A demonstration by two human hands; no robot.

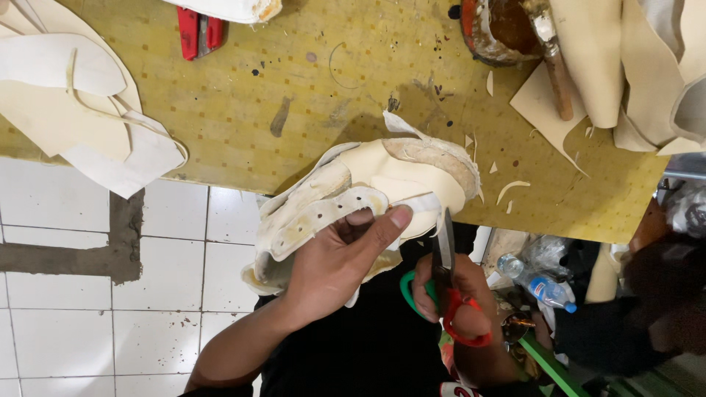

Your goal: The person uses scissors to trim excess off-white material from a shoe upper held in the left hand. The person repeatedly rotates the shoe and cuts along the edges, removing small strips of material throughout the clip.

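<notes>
Holding the cream shoe upper (353, 198) off the table (294, 95) edge, left hand (334, 268) grip pinching its perforated strap, thumb on top, so the rim faces the blades. Right hand (456, 294) grip closed through the scissors (448, 283) handles, blades up near the upper's edge. Glue pot (500, 29) well apart.

A small clear plastic bottle with a blue cap and a blue-and-white label band (546, 289) lies on its side below the near edge of the yellow desk (294, 95), toward its right corner. Beside the bottle sits a crumpled clear plastic bag (548, 254). Another crinkled plastic wrapper (687, 209) shows off the desk's right edge.
</notes>
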